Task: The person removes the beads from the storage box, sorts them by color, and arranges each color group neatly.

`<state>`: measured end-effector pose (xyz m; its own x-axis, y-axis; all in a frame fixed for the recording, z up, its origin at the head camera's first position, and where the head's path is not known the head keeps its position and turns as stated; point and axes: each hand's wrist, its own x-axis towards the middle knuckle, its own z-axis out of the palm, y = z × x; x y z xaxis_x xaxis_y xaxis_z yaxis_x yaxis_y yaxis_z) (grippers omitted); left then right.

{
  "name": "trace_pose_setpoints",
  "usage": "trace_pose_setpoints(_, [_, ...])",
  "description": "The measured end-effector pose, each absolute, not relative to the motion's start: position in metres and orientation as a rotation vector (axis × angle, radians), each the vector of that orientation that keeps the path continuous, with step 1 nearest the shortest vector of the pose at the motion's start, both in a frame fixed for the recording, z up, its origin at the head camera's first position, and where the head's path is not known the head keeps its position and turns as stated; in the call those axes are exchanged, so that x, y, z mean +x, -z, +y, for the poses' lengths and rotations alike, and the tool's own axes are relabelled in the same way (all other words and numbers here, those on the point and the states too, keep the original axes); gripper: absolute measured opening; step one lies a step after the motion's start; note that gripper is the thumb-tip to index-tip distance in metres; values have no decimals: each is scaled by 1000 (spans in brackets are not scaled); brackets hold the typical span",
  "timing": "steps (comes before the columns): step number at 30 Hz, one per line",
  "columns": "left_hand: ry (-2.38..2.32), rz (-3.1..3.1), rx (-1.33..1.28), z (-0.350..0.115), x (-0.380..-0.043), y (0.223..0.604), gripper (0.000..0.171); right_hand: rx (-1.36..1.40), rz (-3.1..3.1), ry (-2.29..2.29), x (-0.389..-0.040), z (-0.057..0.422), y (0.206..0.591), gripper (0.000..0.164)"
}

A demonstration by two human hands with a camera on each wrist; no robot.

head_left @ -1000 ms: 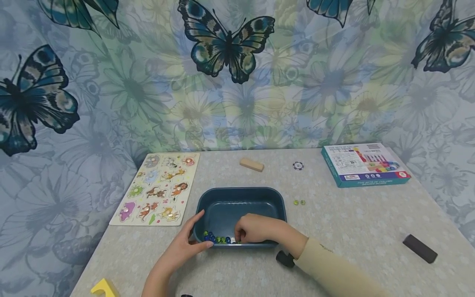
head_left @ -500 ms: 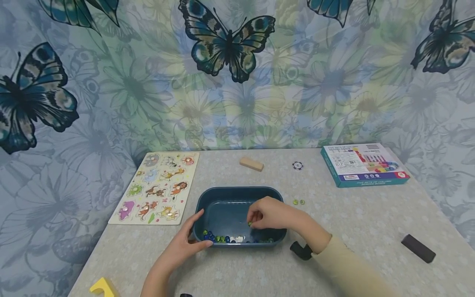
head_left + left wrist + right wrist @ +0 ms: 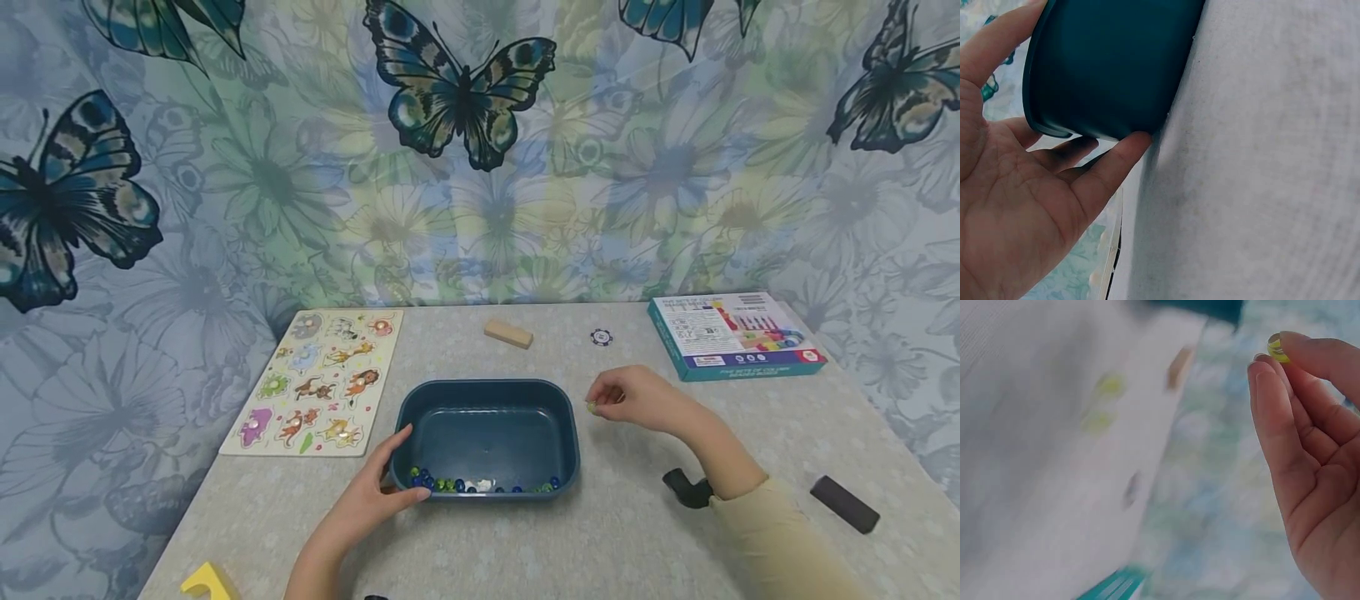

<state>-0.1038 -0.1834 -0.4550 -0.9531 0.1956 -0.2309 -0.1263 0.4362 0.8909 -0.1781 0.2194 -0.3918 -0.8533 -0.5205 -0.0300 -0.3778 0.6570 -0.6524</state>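
Observation:
A dark blue rectangular tray (image 3: 483,433) stands on the table, with blue, green and clear marbles (image 3: 447,484) lined along its near inner side. My left hand (image 3: 369,490) grips its near left corner, the thumb on the near rim and the fingers at the left side; the left wrist view shows fingertips against the tray wall (image 3: 1110,69). Just right of the tray, above the table, my right hand (image 3: 643,400) pinches a yellow-green marble (image 3: 1278,348) between thumb and finger. Two yellow-green marbles (image 3: 1104,403) lie on the table, blurred; in the head view the right hand covers them.
An animal puzzle board (image 3: 318,383) lies left of the tray. Behind it are a wooden block (image 3: 508,334) and a poker chip (image 3: 602,337). A boxed toy set (image 3: 738,336) lies back right, a black block (image 3: 845,504) at right, a yellow arch piece (image 3: 210,581) front left.
My right hand has lifted a green marble out of the tray and carried it right, past the tray's right rim. My left hand has stayed at the tray's corner.

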Motion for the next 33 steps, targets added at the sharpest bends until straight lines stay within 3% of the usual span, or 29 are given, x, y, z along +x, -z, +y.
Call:
trace_pose_setpoints(10, [-1527, 2383, 55, -184, -103, 456, 88, -399, 2665, 921, -188, 273, 430, 5])
trace_pose_setpoints(33, [-1538, 2372, 68, -184, -104, 455, 87, -321, 2767, 766, -198, 260, 447, 4])
